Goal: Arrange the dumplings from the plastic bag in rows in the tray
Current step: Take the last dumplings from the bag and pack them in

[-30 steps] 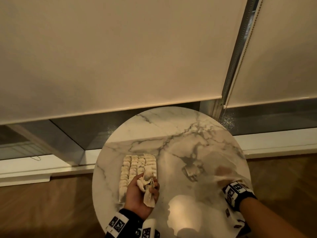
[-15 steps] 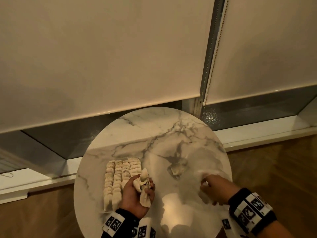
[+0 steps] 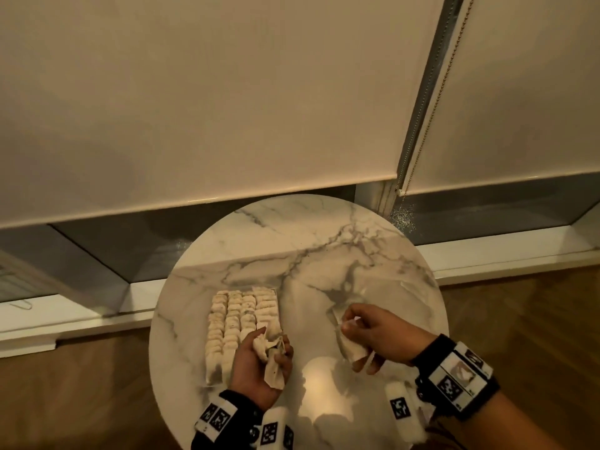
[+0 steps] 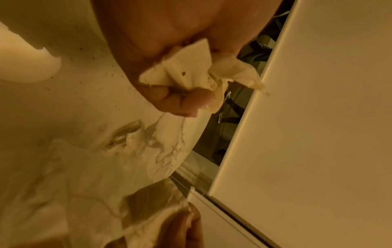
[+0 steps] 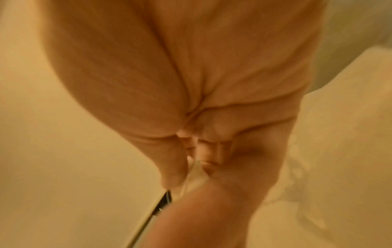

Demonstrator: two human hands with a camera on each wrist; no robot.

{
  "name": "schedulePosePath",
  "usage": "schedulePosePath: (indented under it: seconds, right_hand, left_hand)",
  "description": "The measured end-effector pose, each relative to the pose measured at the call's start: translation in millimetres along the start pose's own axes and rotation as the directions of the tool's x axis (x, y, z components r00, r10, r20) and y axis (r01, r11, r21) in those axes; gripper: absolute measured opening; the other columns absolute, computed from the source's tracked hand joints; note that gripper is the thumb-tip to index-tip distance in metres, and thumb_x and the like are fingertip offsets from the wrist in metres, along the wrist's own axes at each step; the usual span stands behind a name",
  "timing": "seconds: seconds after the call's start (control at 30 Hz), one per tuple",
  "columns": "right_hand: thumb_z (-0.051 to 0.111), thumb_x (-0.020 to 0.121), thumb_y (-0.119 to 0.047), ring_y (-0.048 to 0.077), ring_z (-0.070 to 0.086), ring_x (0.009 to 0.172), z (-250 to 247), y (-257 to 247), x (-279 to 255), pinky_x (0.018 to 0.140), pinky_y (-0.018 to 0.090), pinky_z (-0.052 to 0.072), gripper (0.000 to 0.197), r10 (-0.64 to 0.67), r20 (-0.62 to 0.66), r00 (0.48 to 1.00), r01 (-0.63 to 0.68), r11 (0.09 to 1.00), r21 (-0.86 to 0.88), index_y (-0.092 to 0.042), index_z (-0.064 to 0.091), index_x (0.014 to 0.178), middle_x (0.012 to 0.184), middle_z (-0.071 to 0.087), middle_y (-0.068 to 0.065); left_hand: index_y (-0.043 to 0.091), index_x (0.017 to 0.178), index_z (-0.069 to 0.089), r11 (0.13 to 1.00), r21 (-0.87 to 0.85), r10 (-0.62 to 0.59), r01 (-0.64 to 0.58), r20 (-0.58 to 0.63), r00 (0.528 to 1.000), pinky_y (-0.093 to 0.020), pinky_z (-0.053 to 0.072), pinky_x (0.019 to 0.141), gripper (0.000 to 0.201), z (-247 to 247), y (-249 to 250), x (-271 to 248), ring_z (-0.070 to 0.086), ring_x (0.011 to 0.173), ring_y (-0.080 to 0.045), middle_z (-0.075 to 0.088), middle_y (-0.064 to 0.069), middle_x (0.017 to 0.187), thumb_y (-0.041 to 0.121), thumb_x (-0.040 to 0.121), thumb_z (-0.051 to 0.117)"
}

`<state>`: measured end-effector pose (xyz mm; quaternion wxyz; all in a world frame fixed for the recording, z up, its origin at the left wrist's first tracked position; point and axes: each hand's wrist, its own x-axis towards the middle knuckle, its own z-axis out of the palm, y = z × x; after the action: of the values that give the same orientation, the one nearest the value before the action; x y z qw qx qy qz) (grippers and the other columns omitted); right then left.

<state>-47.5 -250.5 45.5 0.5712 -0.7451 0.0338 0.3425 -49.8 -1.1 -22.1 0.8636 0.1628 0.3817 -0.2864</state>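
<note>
Marble-patterned round tabletop (image 3: 324, 241) carried the work. My left hand (image 3: 259, 368) was curled round pale, soft, crumpled dumplings (image 3: 271, 352), just beside the clear tray (image 3: 212, 380) of filled rows. My right hand (image 3: 376, 332) pinched the thin clear plastic bag (image 3: 386, 293). I judged the dough light, limp and tearable; hold by the thick folded body.
</note>
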Motion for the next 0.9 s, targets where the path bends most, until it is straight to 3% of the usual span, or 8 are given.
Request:
schedulePosePath:
  seconds: [0.1,0.17,0.27,0.43,0.53,0.63,0.8,0.9]
  right_hand:
    - [0.046,0.104,-0.027,0.033,0.072,0.071,26.3,-8.3,29.6,0.054,0.035,0.058,0.014,0.046,-0.034,0.998,-0.046,0.999,0.003,-0.014,0.05,0.099,0.093,0.057,0.013]
    - [0.048,0.103,-0.023,0.034,0.072,0.072,44.1,-12.1,50.3,0.064,0.043,0.062,0.014,0.032,-0.049,0.998,-0.033,0.999,-0.019,-0.01,0.051,0.1,0.091,0.058,0.015]
    - [0.056,0.099,-0.018,0.036,0.071,0.074,68.8,-14.4,80.9,0.075,0.051,0.06,0.012,0.024,-0.04,0.999,-0.028,0.995,-0.091,-0.006,0.053,0.1,0.09,0.059,0.016]
    - [0.061,0.093,-0.013,0.025,0.068,0.07,101.4,-15.2,122.9,0.072,0.046,0.061,0.004,-0.002,-0.031,1.0,-0.007,0.96,-0.281,-0.013,0.059,0.088,0.086,0.064,0.009]
    - [0.061,0.091,-0.021,0.017,0.064,0.085,115.7,-15.7,144.2,0.076,0.029,0.053,0.004,-0.077,-0.035,0.996,0.042,0.81,-0.585,-0.023,0.064,0.089,0.095,0.067,-0.001]
    - [0.055,0.091,-0.026,0.016,0.062,0.09,129.7,-13.2,164.7,0.078,0.029,0.049,0.011,-0.108,-0.008,0.994,0.062,0.627,-0.777,-0.024,0.066,0.095,0.099,0.068,-0.002]
    - [0.057,0.09,-0.026,0.017,0.063,0.102,141.6,-14.8,183.7,0.088,0.027,0.05,0.023,0.093,0.143,0.985,0.087,0.445,-0.891,-0.029,0.07,0.11,0.112,0.068,-0.001]
    - [0.054,0.092,-0.029,0.02,0.061,0.111,144.3,-18.2,193.8,0.093,0.027,0.046,0.029,0.152,0.116,0.981,0.057,0.349,-0.935,-0.033,0.067,0.117,0.121,0.065,-0.001]
  left_hand:
    - [0.008,0.092,0.063,0.998,-0.066,0.004,-0.005,-0.002,1.0,-0.024,0.046,0.036,0.023,-19.4,21.6,-9.6,0.063,0.057,-0.023,0.061,-0.01,0.076,0.022,0.075,0.064]
    - [0.005,0.096,0.065,0.994,-0.102,0.043,-0.041,0.021,0.999,-0.026,0.047,0.036,0.053,-36.1,36.9,-18.5,0.064,0.057,-0.027,0.063,-0.013,0.076,0.004,0.048,0.087]
    - [0.002,0.098,0.066,0.981,-0.161,0.115,-0.105,0.058,0.992,-0.026,0.046,0.036,0.085,-62.9,61.4,-31.7,0.063,0.057,-0.028,0.064,-0.014,0.076,-0.007,0.018,0.092]
    - [0.0,0.088,0.066,0.955,-0.248,0.167,-0.165,-0.014,0.986,-0.023,0.045,0.035,0.062,-100.0,95.6,-50.6,0.064,0.054,-0.025,0.064,-0.014,0.072,-0.005,0.03,0.089]
    - [0.004,0.087,0.064,0.935,-0.285,0.22,-0.214,-0.011,0.976,-0.022,0.044,0.037,0.075,-118.1,111.8,-57.2,0.061,0.054,-0.023,0.062,-0.011,0.071,-0.006,0.019,0.092]
    - [0.003,0.083,0.063,0.921,-0.305,0.249,-0.241,-0.013,0.968,-0.021,0.043,0.036,0.075,-130.2,126.2,-59.1,0.06,0.052,-0.024,0.06,-0.011,0.07,-0.005,0.014,0.092]
    - [0.0,0.073,0.07,0.917,-0.327,0.248,-0.227,0.025,0.968,-0.022,0.044,0.037,0.062,-139.6,146.3,-55.4,0.061,0.055,-0.024,0.062,-0.011,0.071,-0.003,0.016,0.094]
    - [0.003,0.078,0.069,0.935,-0.293,0.207,-0.202,-0.014,0.978,-0.021,0.044,0.037,0.035,-140.2,157.2,-50.0,0.061,0.056,-0.022,0.062,-0.01,0.07,0.006,0.049,0.089]
